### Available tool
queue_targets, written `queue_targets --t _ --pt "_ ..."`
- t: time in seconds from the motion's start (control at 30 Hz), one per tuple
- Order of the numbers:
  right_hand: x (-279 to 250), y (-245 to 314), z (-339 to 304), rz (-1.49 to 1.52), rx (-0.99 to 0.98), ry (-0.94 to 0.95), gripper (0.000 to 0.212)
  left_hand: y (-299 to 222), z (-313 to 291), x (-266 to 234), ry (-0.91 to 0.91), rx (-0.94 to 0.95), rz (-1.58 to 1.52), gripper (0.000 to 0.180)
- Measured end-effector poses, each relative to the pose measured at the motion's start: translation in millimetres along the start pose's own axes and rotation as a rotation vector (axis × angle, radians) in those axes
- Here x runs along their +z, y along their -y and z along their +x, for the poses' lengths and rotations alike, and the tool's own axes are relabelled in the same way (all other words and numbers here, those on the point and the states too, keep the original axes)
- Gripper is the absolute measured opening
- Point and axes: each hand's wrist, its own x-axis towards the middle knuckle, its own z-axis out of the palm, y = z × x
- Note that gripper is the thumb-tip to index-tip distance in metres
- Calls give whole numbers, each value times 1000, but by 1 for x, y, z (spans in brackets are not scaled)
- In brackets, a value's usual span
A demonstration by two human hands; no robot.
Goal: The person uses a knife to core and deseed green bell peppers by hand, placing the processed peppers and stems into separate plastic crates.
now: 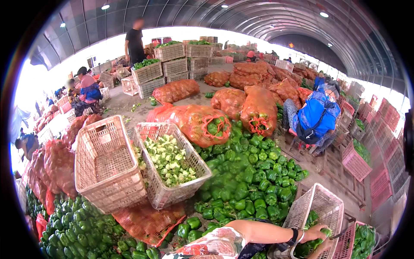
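My left arm, with a black band at the wrist, reaches across to the lower right. My left hand [315, 233] is over a pale plastic crate [311, 203], its fingers closed on a green bell pepper [327, 232]. Just below it, my right hand [321, 249] is partly cut off by the picture's dark rim, and its fingers cannot be made out. More green peppers [304, 249] lie inside the crate beneath the hands. A large heap of green bell peppers [258, 181] spreads on the floor beside this crate.
An empty crate [105, 164] stands left of a crate [159, 194] of pale green trimmings. Beyond lie red mesh sacks [185, 123] of peppers. A pink crate [345, 241] of peppers is at right. A person in blue [317, 114] sits beyond the heap; another person [135, 43] stands behind stacked crates.
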Motion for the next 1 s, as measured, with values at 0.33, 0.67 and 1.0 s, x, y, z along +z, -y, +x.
queue_targets --t 0.33,0.67,1.0 --pt "-109 24 -40 1948 576 125 13 -10 -8 -52 26 77 -9 41" --pt "-117 25 -36 2102 681 176 27 -9 8 -38 65 150 -40 8" --pt "-105 18 -40 1162 362 -186 46 -9 15 -36 -16 97 -41 16"
